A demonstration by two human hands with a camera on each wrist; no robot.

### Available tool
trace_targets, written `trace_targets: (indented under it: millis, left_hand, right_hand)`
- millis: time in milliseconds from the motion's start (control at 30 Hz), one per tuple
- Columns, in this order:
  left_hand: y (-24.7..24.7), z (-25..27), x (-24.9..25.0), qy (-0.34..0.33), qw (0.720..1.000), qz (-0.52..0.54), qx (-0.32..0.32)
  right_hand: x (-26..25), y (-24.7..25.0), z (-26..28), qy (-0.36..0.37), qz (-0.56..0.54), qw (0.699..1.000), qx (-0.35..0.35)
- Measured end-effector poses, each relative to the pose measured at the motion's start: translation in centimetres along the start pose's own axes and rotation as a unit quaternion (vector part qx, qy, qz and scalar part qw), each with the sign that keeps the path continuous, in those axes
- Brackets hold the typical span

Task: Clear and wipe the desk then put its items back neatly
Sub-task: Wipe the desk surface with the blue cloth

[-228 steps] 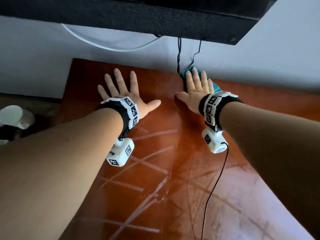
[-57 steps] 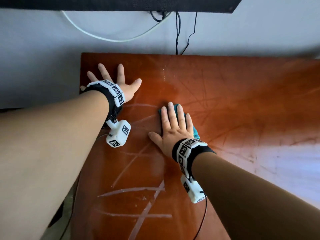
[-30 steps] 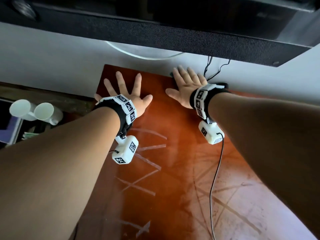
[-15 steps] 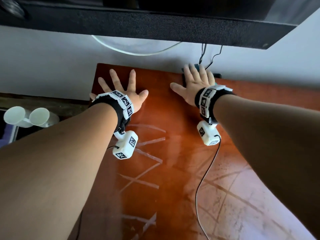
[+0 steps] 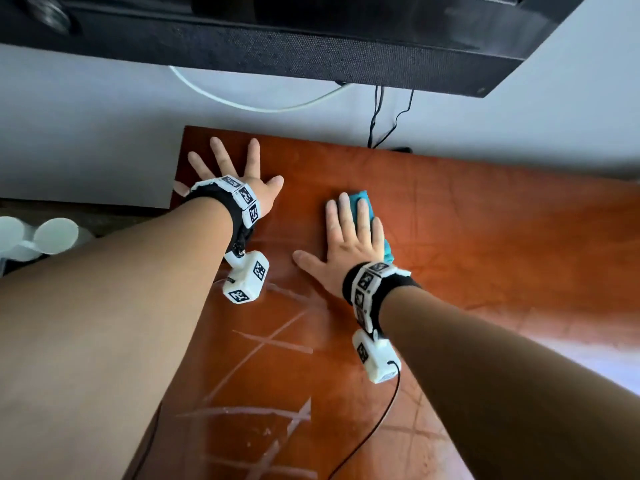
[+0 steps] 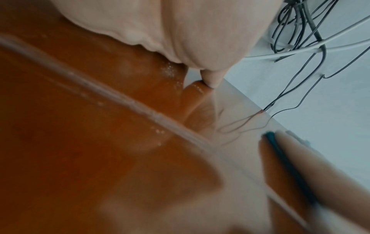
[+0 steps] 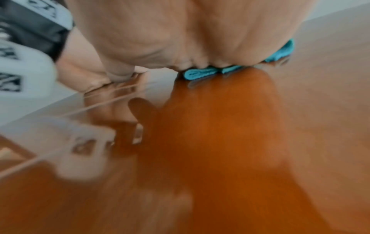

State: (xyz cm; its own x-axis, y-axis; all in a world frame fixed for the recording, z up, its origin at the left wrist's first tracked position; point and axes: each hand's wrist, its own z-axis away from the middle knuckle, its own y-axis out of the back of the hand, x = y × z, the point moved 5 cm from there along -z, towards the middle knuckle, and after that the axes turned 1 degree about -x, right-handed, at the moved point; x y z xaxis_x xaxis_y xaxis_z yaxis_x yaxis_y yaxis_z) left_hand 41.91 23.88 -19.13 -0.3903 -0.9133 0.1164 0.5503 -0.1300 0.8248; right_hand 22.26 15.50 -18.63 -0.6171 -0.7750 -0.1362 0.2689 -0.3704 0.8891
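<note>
The glossy reddish-brown desk top (image 5: 467,237) is bare and streaked with pale scratch lines. My right hand (image 5: 349,233) lies flat, fingers straight, pressing a folded teal cloth (image 5: 362,199) onto the desk near its middle; the cloth (image 7: 202,73) peeks out under the palm in the right wrist view. My left hand (image 5: 228,171) rests flat with fingers spread near the desk's far left corner, holding nothing. In the left wrist view the left palm (image 6: 180,31) lies on the wood, and the cloth's dark teal edge (image 6: 280,150) shows under the right hand.
A long black soundbar (image 5: 311,53) hangs on the white wall above the desk. A white cable (image 5: 249,103) and thin black wires (image 5: 377,116) drop behind the desk's back edge. Two white cups (image 5: 38,237) sit on a lower surface to the left.
My right hand has slid the cloth from the desk's back edge toward me and slightly right. The left hand stays planted at the far left corner.
</note>
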Motion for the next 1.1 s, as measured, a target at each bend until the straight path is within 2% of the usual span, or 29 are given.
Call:
trace_targets:
  millis: [200,400,667,900,1100]
  left_hand:
    - [0.2,0.8,-0.9,-0.042,0.999,-0.022,-0.005]
    - [-0.1,1.3,-1.9,-0.079,0.995,-0.063,-0.018]
    - [-0.1,1.6,-1.6,-0.071,0.995,-0.074,-0.011]
    - [-0.5,1.3,-1.8,-0.067,0.995,-0.07,0.002]
    - [-0.7,1.2,-1.9,-0.067,0.995,-0.078,0.013]
  right_hand:
    - [-2.2,-2.4,4.6,0.048,0.009,0.997,-0.061]
    - [-2.3,-2.2,3.9,0.048,0.006,0.996,-0.075]
    - [-3.3,2.3,-5.7,0.048,0.002,0.999,-0.018]
    - [-4.0,6.6,-13.8,0.018,0.036,0.998,-0.047]
    - [-4.3,7.2,-15.6,0.011,0.038,0.997,-0.064]
